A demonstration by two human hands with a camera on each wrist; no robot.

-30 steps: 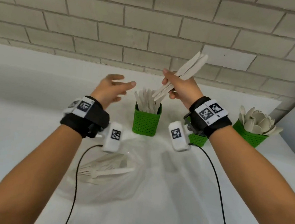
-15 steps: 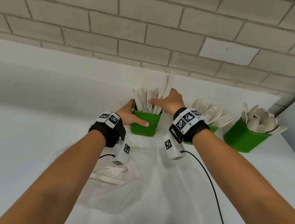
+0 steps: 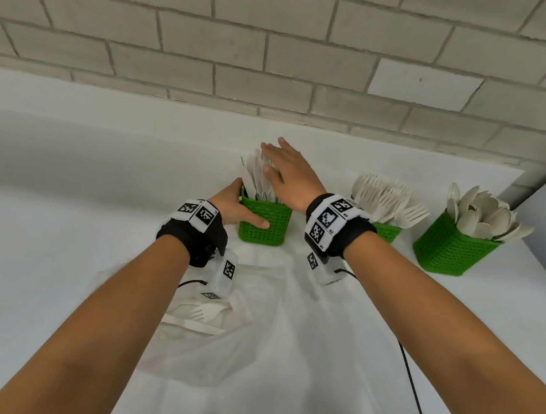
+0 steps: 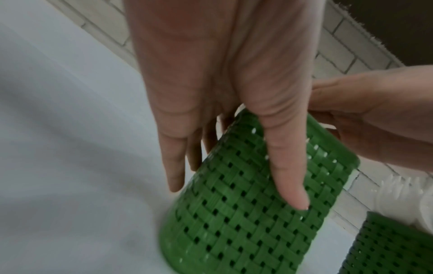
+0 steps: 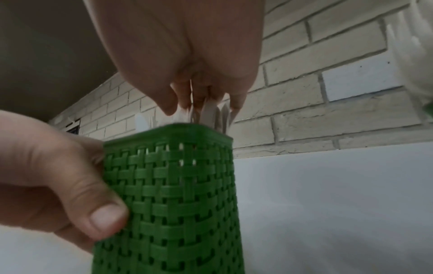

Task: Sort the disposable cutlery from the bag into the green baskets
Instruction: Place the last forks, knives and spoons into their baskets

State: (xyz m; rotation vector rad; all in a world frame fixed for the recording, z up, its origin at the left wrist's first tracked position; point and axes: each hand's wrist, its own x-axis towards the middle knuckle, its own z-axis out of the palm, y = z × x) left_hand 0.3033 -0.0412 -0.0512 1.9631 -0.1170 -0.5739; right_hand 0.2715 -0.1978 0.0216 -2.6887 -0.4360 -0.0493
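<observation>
Three green baskets stand in a row by the wall. The left basket (image 3: 265, 221) holds white knives (image 3: 253, 174). My left hand (image 3: 231, 203) grips its left side, thumb across the front wall (image 4: 246, 213). My right hand (image 3: 289, 171) lies flat over the knife tops with straight fingers and holds nothing; its fingertips (image 5: 168, 109) touch the knives (image 5: 211, 113) above the basket (image 5: 175, 204). The clear plastic bag (image 3: 213, 363) lies under my left forearm, with a white fork (image 3: 206, 313) and other cutlery inside.
The middle basket (image 3: 388, 232) is full of forks (image 3: 388, 199). The right basket (image 3: 450, 249) is full of spoons (image 3: 482, 210). A brick wall runs close behind them, and a grey panel closes off the right. Black cables trail from both wrists over the white table (image 3: 39, 248).
My right hand brought the knives down into the left basket, let go and now lies flat on them. My left hand moved from mid-air to grip that basket.
</observation>
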